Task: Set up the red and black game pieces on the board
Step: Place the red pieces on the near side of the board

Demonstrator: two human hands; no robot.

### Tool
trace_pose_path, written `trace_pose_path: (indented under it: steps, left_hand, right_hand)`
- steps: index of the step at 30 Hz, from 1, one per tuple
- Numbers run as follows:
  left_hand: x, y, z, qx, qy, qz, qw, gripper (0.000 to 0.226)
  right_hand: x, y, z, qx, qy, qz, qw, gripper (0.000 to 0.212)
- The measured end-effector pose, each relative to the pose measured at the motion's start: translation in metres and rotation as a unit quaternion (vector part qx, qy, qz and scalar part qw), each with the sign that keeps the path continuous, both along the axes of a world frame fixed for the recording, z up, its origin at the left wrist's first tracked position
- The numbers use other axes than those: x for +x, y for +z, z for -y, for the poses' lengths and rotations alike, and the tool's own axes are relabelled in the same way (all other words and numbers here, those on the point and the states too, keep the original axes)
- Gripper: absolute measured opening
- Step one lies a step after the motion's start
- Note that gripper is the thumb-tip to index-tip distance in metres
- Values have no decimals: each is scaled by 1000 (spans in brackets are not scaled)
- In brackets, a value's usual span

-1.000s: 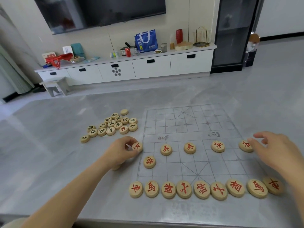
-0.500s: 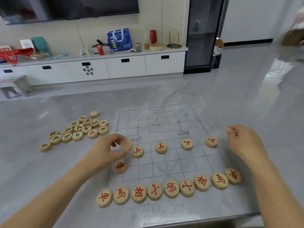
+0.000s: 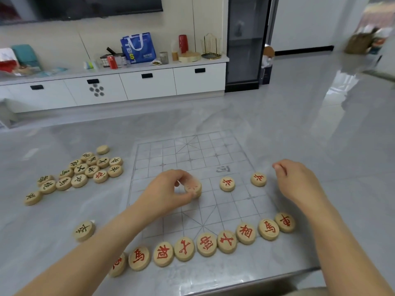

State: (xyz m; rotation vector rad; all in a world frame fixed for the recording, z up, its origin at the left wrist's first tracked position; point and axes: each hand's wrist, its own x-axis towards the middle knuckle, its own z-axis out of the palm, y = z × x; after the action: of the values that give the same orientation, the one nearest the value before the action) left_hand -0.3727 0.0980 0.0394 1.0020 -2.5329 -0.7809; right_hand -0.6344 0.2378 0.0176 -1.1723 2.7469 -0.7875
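Where the left forearm crosses the near edge of the board (image 3: pixel 224 207), it covers most of the first disc in the row of red pieces (image 3: pixel 206 244), so that disc's character cannot be read. The others lie disc beside disc along that edge. Going right, 馬 and 相 are legible, then come three harder to make out, then 相, 馬 and 車.

The left hand (image 3: pixel 166 192) pinches a single piece (image 3: pixel 193 186) between thumb and curled fingers over the board's left-centre. The piece is smeared by blur and its mark is unreadable. To its right, two red soldiers (image 3: pixel 227 184) lie flat on the board, apart from each other.

The right hand (image 3: pixel 297 180) hovers at the board's right edge near the farther soldier. Its fingers are curled under, and whether they hold anything cannot be told.

Left of the board, a lone piece (image 3: pixel 84 230) sits on the table (image 3: pixel 53 242). Farther back is a heap (image 3: pixel 81 169) of discs, mostly black-marked (one red, one showing a blank face). A grey 河 is printed mid-board.

On the far cabinet (image 3: pixel 147 84), the blue bag (image 3: pixel 138 47) bears white and yellow letters too small to read surely. A dark screen (image 3: pixel 85 7) is cut off at the top.
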Motion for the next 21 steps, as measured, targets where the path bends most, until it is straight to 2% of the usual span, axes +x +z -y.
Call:
trace_pose_path:
  steps: [4,9,13,21]
  left_hand:
    - [4,-3,-1,-1,2,-3,1000,29]
    - [44,-8,42,33,123,-42,991,28]
    - [84,-14,62,37,162,-49,985,23]
    - [116,-24,67,55,186,3,981,29]
  right_hand:
    - [3,2,-2,2,5,-2,1000,32]
    - [2,2,-4,5,5,0,1000,30]
    - [6,4,-1,10,11,-1,1000,29]
    - [16,7,8,11,25,-2,1000,31]
